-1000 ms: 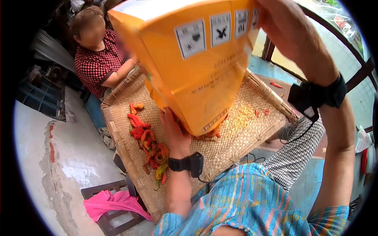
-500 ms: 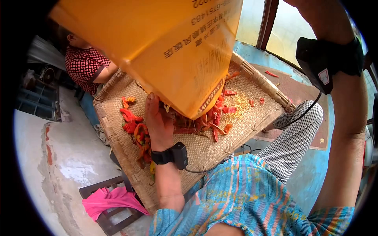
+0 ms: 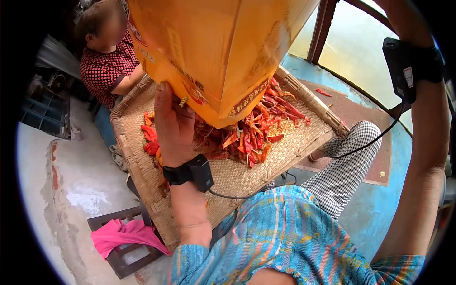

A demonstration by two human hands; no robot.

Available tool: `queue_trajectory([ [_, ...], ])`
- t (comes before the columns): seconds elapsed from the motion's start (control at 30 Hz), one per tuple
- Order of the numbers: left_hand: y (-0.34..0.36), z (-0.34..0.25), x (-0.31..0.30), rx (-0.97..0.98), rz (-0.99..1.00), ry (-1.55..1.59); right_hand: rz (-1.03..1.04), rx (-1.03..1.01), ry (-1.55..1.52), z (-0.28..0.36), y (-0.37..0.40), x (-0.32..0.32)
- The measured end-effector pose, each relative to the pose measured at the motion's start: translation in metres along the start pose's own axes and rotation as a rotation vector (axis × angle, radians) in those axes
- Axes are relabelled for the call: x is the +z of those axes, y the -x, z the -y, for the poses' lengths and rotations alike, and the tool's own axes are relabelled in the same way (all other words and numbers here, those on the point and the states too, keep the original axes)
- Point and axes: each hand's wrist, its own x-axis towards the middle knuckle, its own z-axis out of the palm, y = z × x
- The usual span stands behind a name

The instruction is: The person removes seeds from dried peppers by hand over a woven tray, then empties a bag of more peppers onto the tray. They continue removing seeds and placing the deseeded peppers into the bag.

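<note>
A large glossy yellow carton (image 3: 213, 52) with printed writing is tipped over the woven tray (image 3: 228, 178), its lower corner close to the chilies. My left hand (image 3: 173, 126) grips the carton's lower left edge, some fingers hidden behind it. Dried red chilies (image 3: 251, 137) lie heaped below the carton, with pale yellow seeds (image 3: 284, 127) among them. More red peppers (image 3: 151, 140) lie left of my left wrist. My right hand (image 3: 403, 14) is raised at the top right; its fingers are out of the frame.
Across the tray sits a person in a dotted shirt (image 3: 107, 71). A pink cloth (image 3: 123, 235) hangs over a dark wooden stool (image 3: 123, 263) at lower left. Cables run from both wrist devices. A loose chili (image 3: 323, 92) lies on the brown mat (image 3: 361, 114).
The carton has turned and moved slightly up. More red chilies now lie under it, covering many of the seeds. My left hand has shifted left and up with the carton's edge.
</note>
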Motion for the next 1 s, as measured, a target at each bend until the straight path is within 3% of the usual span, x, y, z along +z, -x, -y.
queue_trajectory([
  [0.03, -0.004, 0.001, 0.011, 0.093, -0.087, -0.065, -0.018, 0.02, -0.04, 0.0, 0.007, -0.004],
  [0.13, -0.016, -0.001, 0.046, 0.165, -0.061, -0.096, -0.071, 0.078, -0.177, -0.011, 0.026, -0.015],
  [0.17, -0.02, -0.002, 0.051, 0.149, -0.082, -0.094, -0.093, 0.096, -0.228, -0.018, 0.035, -0.018],
  [0.23, -0.031, 0.001, 0.054, 0.102, 0.123, -0.102, -0.143, 0.141, -0.329, -0.034, 0.044, -0.035],
  [0.4, -0.067, 0.021, 0.075, 0.023, 0.157, -0.075, -0.295, 0.202, -0.479, -0.089, 0.087, -0.092],
  [0.43, -0.077, 0.029, 0.079, 0.001, 0.185, -0.081, -0.247, 0.2, -0.412, -0.114, 0.1, -0.117],
  [0.47, -0.087, 0.036, 0.085, -0.02, 0.215, -0.089, -0.719, 0.403, -0.423, -0.138, 0.097, -0.148],
  [0.53, -0.1, 0.052, 0.101, -0.01, 0.249, -0.087, -0.221, 0.278, 0.318, -0.232, 0.164, -0.238],
  [0.6, -0.12, 0.068, 0.108, 0.017, 0.291, -0.163, -0.112, 0.503, 0.156, -0.213, 0.209, -0.193],
  [0.67, -0.123, 0.086, 0.127, -0.007, 0.246, -0.187, -0.803, 0.764, 0.078, -0.184, 0.215, -0.125],
  [0.77, -0.125, 0.126, 0.144, -0.019, 0.02, -0.154, -0.761, 0.644, 0.603, -0.208, 0.236, -0.128],
  [0.8, -0.126, 0.136, 0.145, -0.032, -0.008, -0.149, -0.873, 0.662, 0.508, -0.187, 0.219, -0.09],
  [0.87, -0.131, 0.151, 0.141, -0.034, 0.052, -0.178, -0.752, 0.588, 0.516, -0.174, 0.222, -0.074],
  [0.93, -0.13, 0.163, 0.149, -0.041, 0.061, -0.183, -0.451, 0.37, 0.603, -0.13, 0.213, -0.008],
  [1.0, -0.13, 0.173, 0.158, -0.038, 0.067, -0.186, -0.279, 0.254, 0.772, -0.106, 0.213, 0.022],
])
